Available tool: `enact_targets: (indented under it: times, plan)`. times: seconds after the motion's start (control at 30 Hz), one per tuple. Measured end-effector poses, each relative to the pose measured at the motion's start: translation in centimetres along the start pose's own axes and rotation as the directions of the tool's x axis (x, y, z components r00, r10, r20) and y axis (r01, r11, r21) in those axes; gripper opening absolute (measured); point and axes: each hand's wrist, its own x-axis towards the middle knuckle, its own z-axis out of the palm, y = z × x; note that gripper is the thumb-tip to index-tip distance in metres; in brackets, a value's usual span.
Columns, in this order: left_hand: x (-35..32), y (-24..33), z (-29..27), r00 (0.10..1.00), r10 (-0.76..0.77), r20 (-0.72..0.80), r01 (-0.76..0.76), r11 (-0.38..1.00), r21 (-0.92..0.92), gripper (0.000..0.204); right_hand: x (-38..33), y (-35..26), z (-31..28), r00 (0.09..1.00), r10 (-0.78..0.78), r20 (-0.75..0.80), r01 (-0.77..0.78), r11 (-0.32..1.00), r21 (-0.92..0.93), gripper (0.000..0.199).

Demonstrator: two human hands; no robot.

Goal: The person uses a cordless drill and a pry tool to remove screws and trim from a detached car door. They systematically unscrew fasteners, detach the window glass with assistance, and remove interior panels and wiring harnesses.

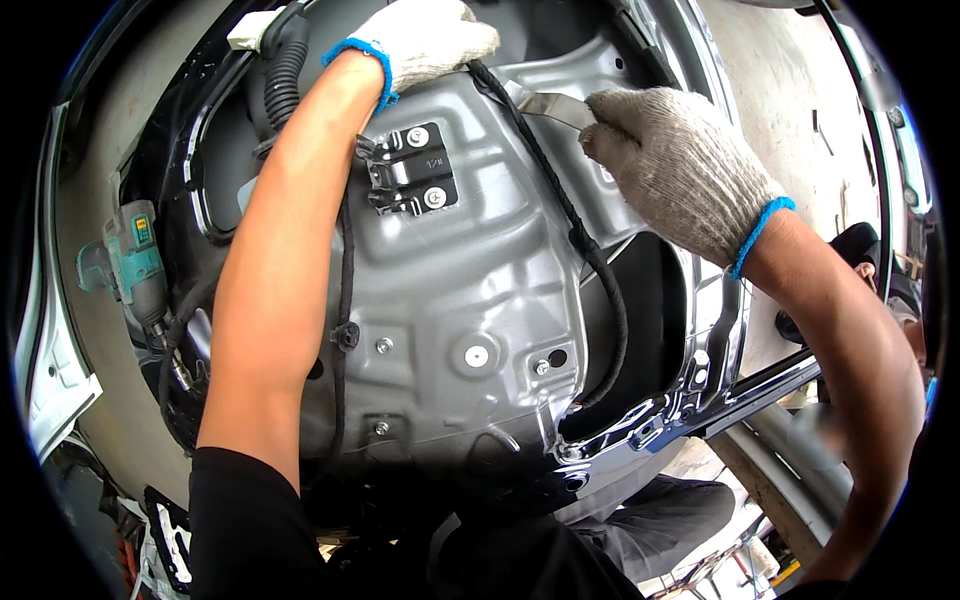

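Observation:
A bare grey metal car door panel (450,240) lies in front of me. My left hand (430,42), in a white knit glove with a blue cuff, is at its far edge. Its fingers are curled closed at the upper end of a black taped wiring harness (560,190), which runs under them. My right hand (685,160), gloved alike, pinches a flat silver-grey strip (550,108) between thumb and fingers. The strip's other end reaches the harness; whether it is tape or a thin tool I cannot tell.
A teal cordless driver (138,260) rests at the left edge of the door. A corrugated rubber boot (287,75) and a black bracket (410,168) with two screws sit on the panel. A dark opening (645,320) is at right. Another person (905,300) is partly visible at far right.

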Motion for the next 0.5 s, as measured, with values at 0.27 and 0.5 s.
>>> enact_targets:
  times: [0.27, 0.5]
  plan:
    - [-0.9, -0.1, -0.8, 0.999, 0.020, -0.033, -0.021, 0.999, -0.044, 0.053, -0.5, -1.4, 0.4, 0.993, 0.012, -0.113, -0.070, 0.852, -0.520, 0.026]
    - [-1.1, 0.0, -0.3, 0.999, -0.029, -0.035, 0.026, 0.997, -0.074, 0.045, 0.4, -2.6, 2.7, 0.965, 0.032, -0.262, -0.208, 0.703, -0.680, 0.032]
